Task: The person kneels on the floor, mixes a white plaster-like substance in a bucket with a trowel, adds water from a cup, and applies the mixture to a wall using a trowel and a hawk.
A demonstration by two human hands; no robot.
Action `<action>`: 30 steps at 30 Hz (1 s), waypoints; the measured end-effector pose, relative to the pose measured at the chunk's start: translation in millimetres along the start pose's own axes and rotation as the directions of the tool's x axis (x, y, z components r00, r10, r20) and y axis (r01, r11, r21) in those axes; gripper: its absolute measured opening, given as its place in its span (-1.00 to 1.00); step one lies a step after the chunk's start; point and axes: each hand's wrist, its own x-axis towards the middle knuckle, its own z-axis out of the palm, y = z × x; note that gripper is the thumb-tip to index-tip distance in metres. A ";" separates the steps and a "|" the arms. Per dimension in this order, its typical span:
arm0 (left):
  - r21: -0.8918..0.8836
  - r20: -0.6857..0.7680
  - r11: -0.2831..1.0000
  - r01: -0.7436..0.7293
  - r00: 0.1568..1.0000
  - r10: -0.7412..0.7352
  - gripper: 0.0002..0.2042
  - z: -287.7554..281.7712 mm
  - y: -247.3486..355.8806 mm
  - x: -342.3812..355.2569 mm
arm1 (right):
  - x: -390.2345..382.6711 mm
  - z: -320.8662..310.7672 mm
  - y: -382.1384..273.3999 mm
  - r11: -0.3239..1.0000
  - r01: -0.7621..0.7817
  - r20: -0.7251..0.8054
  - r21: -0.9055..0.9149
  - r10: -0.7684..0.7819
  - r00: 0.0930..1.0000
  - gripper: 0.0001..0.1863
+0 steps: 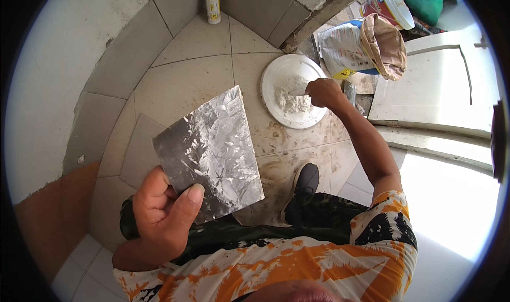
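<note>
Between thumb and fingers, tile.

A tiling job in an unfinished room, not a lived-in space. Shown by grey wall tiles half laid against bare plaster at upper left, a dusty floor smeared with mortar, an open sack and tub at upper right, and a white pan of paste at top centre.

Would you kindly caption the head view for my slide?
Left hand holds a smeared flat trowel; right hand scoops white paste from a round pan.
</note>
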 end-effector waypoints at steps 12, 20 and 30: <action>0.300 -0.035 0.952 -0.055 0.997 0.069 -0.93 38.4 -2.9 49.5 | -33.5 8.6 17.2 0.967 -0.078 0.185 0.241 0.033 0.982 -0.75; 0.730 0.133 0.566 -0.383 0.892 0.431 -0.82 149.9 -160.8 172.1 | -100.6 43.5 16.7 -0.235 -0.174 0.233 0.956 0.255 0.938 -0.43; 0.723 0.236 0.486 -0.491 0.836 0.495 -0.87 236.0 -259.1 186.7 | -118.7 82.0 14.6 -0.413 0.079 0.030 0.907 0.249 0.968 -0.38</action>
